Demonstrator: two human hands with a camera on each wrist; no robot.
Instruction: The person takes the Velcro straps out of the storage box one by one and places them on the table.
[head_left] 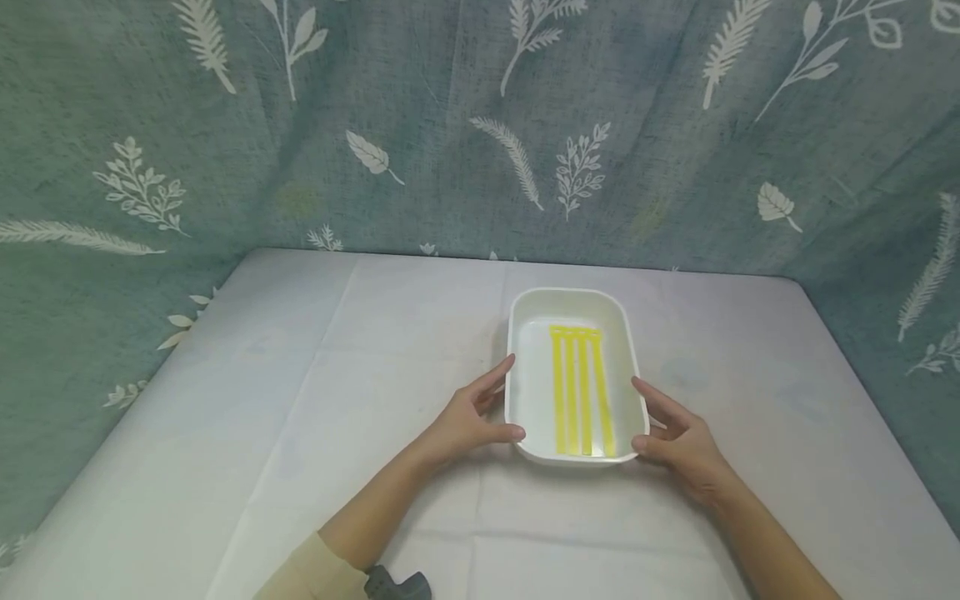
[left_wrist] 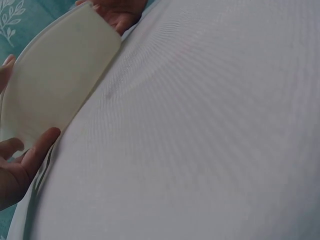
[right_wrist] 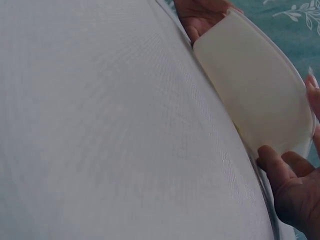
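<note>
- The tray (head_left: 532, 375) lies between the two hands, its long sides facing the palms and one short end toward the person; the sides probably offer the handiest hold, with weight shared evenly.
- The strips (head_left: 572, 396), yellow and four in number, lie lengthwise on the tray floor, between the hands and reaching beyond them at the far end. They lie side by side, nearer the right grip; neither hand touches them. The tray walls likely stop them sliding out.
- The left hand (head_left: 471, 425) holds the left side, thumb by the near corner and index fingertip farther up the rim, spread well apart along it; in the wrist views, fingers also meet the outer wall low down.
- The right hand (head_left: 686, 450) mirrors this on the right side, thumb and index finger parted along the rim, a match that seems to steady the tray.
- The cloth (head_left: 360, 400) spreads white beneath and around both grips; whether the tray's base fully rests on it, I cannot tell.
- A sleeve (head_left: 315, 571) covers the left forearm, behind that grip.
- The drape (head_left: 420, 125), leaf-patterned, hangs well beyond both hands.
</note>
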